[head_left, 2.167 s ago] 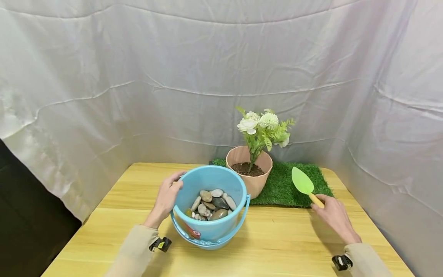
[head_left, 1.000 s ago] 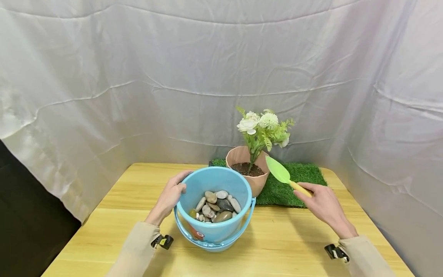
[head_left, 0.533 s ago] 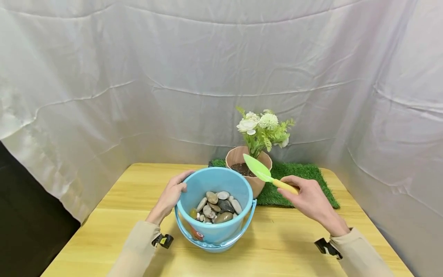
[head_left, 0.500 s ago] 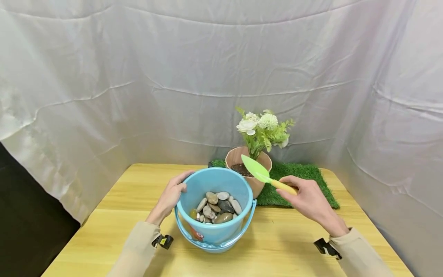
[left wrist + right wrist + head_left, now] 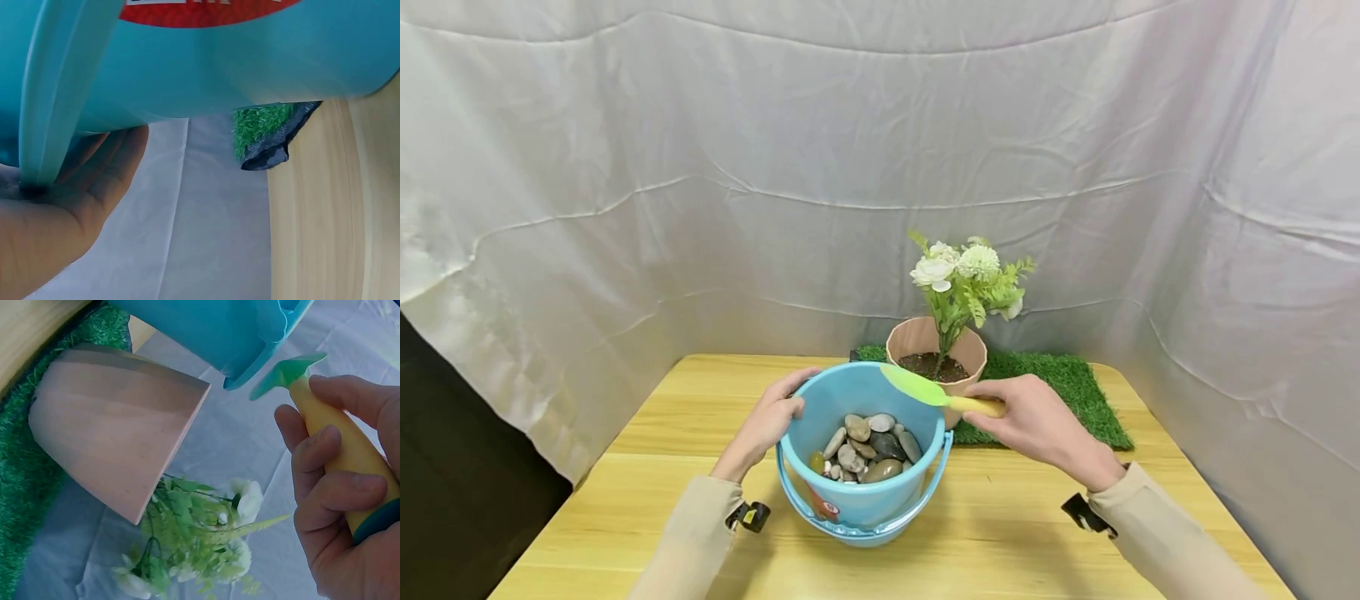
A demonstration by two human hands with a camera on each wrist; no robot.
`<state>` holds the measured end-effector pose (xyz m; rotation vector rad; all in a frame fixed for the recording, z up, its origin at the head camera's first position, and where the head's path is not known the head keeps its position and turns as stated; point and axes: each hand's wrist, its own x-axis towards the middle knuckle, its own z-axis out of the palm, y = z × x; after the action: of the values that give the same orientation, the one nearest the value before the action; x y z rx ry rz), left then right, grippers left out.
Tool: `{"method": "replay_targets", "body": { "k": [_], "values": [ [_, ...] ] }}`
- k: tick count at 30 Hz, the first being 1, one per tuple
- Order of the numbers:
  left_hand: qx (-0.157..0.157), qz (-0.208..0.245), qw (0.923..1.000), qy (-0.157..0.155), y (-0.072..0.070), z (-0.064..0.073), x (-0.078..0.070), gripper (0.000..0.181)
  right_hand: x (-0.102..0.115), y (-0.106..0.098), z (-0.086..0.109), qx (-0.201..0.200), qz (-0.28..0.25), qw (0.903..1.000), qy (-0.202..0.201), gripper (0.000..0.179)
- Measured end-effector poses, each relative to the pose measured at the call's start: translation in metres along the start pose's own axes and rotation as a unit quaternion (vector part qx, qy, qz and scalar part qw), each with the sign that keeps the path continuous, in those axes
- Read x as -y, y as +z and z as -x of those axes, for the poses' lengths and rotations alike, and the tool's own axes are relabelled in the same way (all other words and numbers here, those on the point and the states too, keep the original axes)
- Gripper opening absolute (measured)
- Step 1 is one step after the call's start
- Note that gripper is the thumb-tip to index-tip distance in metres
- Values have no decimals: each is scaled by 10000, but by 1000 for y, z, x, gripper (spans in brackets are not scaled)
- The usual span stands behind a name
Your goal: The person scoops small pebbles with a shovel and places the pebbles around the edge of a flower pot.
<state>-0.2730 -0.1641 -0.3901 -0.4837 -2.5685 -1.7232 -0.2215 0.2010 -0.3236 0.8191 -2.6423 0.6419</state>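
A light-blue bucket (image 5: 857,504) stands on the table with a heap of smooth stones (image 5: 880,446) inside. My left hand (image 5: 767,421) grips its left rim, thumb on the inner side; in the left wrist view the fingers lie against the outer wall by the handle. My right hand (image 5: 1037,417) holds a small trowel (image 5: 917,385) by its yellow handle, fingers wrapped round it in the right wrist view. The trowel's green blade points left, above the bucket's back right rim. Behind the bucket stands a pink flowerpot (image 5: 917,337) with dark soil and white flowers (image 5: 977,263).
A green turf mat (image 5: 1075,392) lies at the back right of the wooden table (image 5: 647,500), under the flowerpot. Pale curtains (image 5: 820,167) hang close behind the table and at its sides. A dark area (image 5: 467,483) borders the left.
My right hand has carried the trowel left from over the mat, past the flowerpot, to the bucket's rim. The bucket has shifted slightly right, with my left hand still on it.
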Motion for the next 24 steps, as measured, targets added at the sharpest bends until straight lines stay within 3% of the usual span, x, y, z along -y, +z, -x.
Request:
{"method": "replay_targets", "body": {
  "k": [6,14,20,24],
  "values": [
    [-5,49,10000,2,1,0,0,72,8,-6,-24,687,14,9974,-221,21],
    [-69,156,9999,10,1,1,1,71,21,-6,-55,1670,128,9850,-417,0],
    [-28,219,9997,72,2,0,2,71,35,-4,-59,2092,314,9771,-233,4],
    [-84,245,9996,56,3,0,4,70,44,-1,-61,2165,660,9737,-265,19]
  ]
}}
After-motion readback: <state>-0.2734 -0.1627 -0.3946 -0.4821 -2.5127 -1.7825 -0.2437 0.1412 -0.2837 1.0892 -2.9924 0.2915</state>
